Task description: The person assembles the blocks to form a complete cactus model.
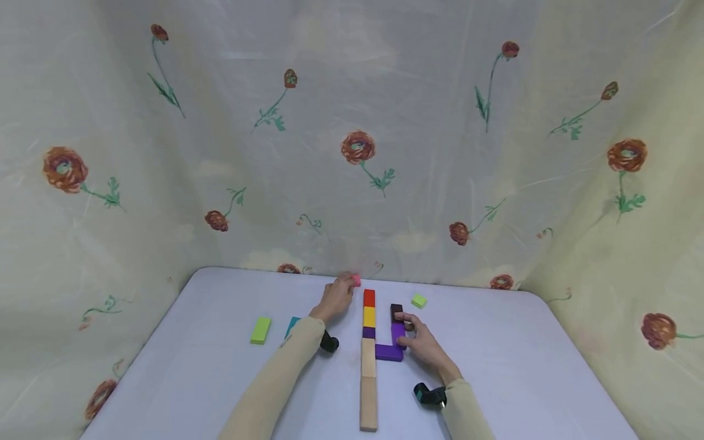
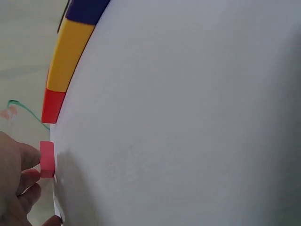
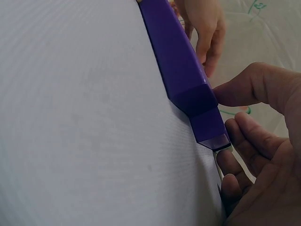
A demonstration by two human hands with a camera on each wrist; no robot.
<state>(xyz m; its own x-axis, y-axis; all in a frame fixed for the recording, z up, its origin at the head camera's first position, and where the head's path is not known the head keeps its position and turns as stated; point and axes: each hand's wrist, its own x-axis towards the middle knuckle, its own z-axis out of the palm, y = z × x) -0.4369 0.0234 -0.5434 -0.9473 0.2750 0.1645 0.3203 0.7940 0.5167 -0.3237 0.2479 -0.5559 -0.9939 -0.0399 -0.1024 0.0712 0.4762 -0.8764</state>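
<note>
My left hand (image 1: 335, 298) reaches to the far side of the table and pinches a small pink block (image 1: 356, 280); in the left wrist view fingertips meet the side of this pink block (image 2: 47, 157). My right hand (image 1: 422, 343) holds an upright-running purple block (image 1: 398, 335), its thumb at the near end and a finger over the dark block (image 1: 396, 311) beyond. Another purple block (image 1: 388, 352) lies crosswise, joining a straight row of a red block (image 1: 369, 297), a yellow block (image 1: 369, 316), a dark purple block (image 1: 368, 333) and two wooden blocks (image 1: 368, 403).
Left of the row lie a lime green block (image 1: 261, 330) and a teal block (image 1: 292, 324), partly covered by my left sleeve. A small green block (image 1: 419, 300) lies to the right, beyond my right hand. Flowered cloth (image 1: 385, 232) hangs along the table's back.
</note>
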